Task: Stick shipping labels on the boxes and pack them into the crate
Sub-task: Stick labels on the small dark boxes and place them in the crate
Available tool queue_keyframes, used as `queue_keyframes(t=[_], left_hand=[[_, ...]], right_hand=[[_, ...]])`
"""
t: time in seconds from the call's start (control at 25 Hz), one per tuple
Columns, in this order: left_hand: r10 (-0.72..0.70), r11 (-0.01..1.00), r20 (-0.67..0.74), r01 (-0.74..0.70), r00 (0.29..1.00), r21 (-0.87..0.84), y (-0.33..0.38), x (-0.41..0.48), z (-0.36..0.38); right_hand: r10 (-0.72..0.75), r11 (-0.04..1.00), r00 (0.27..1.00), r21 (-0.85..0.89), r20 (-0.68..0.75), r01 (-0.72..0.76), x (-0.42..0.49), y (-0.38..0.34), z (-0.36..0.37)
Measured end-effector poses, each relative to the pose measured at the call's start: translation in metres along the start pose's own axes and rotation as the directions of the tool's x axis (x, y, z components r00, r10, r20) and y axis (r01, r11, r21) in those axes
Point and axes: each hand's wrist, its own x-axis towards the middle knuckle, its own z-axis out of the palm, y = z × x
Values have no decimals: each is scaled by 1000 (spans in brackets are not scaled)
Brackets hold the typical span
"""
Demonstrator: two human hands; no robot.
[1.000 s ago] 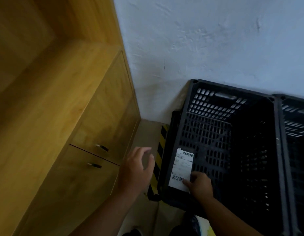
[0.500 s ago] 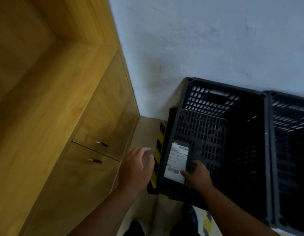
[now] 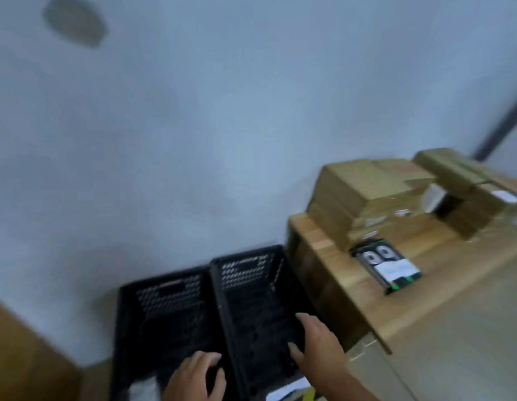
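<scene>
The view is blurred. Two black perforated crates stand side by side on the floor against the wall, the left crate [image 3: 127, 328] and the right crate [image 3: 245, 256]. My left hand [image 3: 193, 377] hovers above the near end of the left crate, fingers loosely curled and holding nothing. My right hand [image 3: 318, 345] is over the right crate's near right side with fingers spread and nothing in it. A pale patch, probably the label [image 3: 141, 389], shows low on the left crate. Brown cardboard boxes [image 3: 364, 192] are piled on the wooden table [image 3: 454, 299] at right.
A small black box with a white label [image 3: 387, 266] lies on the table in front of the cardboard pile. A wooden cabinet corner [image 3: 25, 357] shows at lower left. A plain pale wall [image 3: 222, 125] is behind the crates.
The view has swung right, from the cabinet and left crate to both crates and the table. My right hand has left the label and moved over the right crate.
</scene>
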Motion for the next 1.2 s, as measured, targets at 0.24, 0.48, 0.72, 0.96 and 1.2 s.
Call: queue_keyframes(t=[0.24, 0.48, 0.72, 0.96, 1.2], left_hand=[[195, 981, 64, -194, 979, -26, 223, 50, 72], [287, 957, 30, -286, 957, -38, 334, 96, 138], [297, 955, 88, -297, 951, -14, 387, 177, 194], [185, 983, 77, -185, 980, -2, 422, 237, 248], [42, 998, -18, -41, 999, 46, 477, 279, 305]], right_hand=[[45, 998, 971, 63, -236, -30, -32, 152, -116], [76, 997, 964, -2, -255, -79, -11, 259, -172], [123, 992, 956, 16, -265, -124, 48, 334, -206], [106, 992, 976, 92, -190, -90, 126, 405, -219], [-19, 987, 999, 158, -39, 25, 217, 477, -220]])
